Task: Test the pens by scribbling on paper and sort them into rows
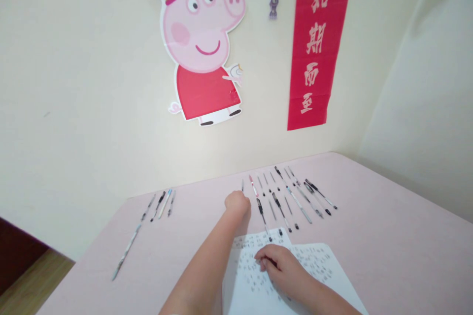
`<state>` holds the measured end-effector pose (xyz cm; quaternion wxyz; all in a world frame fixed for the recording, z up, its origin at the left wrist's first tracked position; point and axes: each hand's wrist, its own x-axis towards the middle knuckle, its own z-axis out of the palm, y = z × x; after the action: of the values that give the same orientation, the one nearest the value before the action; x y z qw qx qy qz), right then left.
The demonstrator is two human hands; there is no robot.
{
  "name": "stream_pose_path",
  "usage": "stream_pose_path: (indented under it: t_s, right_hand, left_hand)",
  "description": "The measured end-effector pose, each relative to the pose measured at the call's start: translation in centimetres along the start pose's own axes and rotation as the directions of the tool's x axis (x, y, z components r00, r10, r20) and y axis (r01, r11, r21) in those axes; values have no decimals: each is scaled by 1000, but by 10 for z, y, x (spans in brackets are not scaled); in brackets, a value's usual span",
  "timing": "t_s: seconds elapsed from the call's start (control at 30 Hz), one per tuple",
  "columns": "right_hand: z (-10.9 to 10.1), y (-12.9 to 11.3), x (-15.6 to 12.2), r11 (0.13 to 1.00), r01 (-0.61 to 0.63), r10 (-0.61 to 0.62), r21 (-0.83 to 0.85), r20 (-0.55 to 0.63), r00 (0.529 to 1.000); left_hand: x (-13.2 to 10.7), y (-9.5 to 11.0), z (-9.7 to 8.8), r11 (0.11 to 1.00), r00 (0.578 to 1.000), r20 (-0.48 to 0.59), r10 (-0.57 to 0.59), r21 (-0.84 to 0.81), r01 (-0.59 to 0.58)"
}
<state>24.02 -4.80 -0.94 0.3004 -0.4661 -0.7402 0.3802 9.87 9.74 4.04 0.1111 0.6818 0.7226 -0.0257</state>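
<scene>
My left hand is closed at the table's far side. A thin grey pen shows just beyond its knuckles, and the fingers are mostly hidden. Beside it on the right lie a red-and-white pen and a black-capped pen. My right hand rests over a handwritten sheet of paper, its fingers curled around a dark, slim pen. Most of that pen is covered by the hand.
Several pens, refills and small black caps lie in rows on the pink table, including a light blue pen. On the left are a long grey pen and a black pen. A pig cutout and red banner hang on the wall.
</scene>
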Motion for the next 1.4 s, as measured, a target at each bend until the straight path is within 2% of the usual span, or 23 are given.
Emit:
stream_pose_path:
  t_s: [0.17, 0.3, 0.4, 0.47, 0.53, 0.63, 0.7, 0.83, 1.1, 1.4]
  right_hand:
    - [-2, -1, 0, 1000, 7, -7, -7, 12, 1000]
    - [-2, -2, -1, 1000, -9, 9, -5, 22, 1000]
    - [-2, -2, -2, 1000, -19, 19, 9, 29, 999]
    - [-2, -2, -2, 1000, -24, 24, 20, 33, 999]
    - [-1, -2, -2, 999, -22, 21, 25, 33, 999]
    - [-2, -3, -2, 1000, -17, 17, 25, 36, 999]
    - [-2, -4, -2, 1000, -20, 18, 22, 46, 999]
    - [-3, -5, -2, 1000, -21, 19, 22, 52, 998]
    - [0, -2, -1, 1000, -9, 8, 22, 45, 999]
    - [-3, -6, -2, 1000, -22, 21, 16, 51, 998]
  left_hand:
    - [-41, -33, 8, 999, 990, -136, 31, 30, -27]
    - [-80, -85, 13, 998, 981, -195, 18, 63, -6]
    - [-105, -134, 11, 991, 970, -230, -79, 87, 101]
    - [-121, -168, 9, 973, 955, -226, -193, 84, 217]
    - [-136, -199, 7, 957, 945, -216, -245, 100, 271]
    - [-154, -236, 7, 925, 920, -203, -336, 111, 362]
    - [-163, -252, 8, 907, 906, -187, -379, 118, 404]
    - [-169, -267, 7, 891, 895, -170, -412, 129, 434]
    - [-162, -275, 9, 885, 904, -177, -389, 201, 421]
    - [-161, -279, 11, 863, 878, -183, -443, 178, 473]
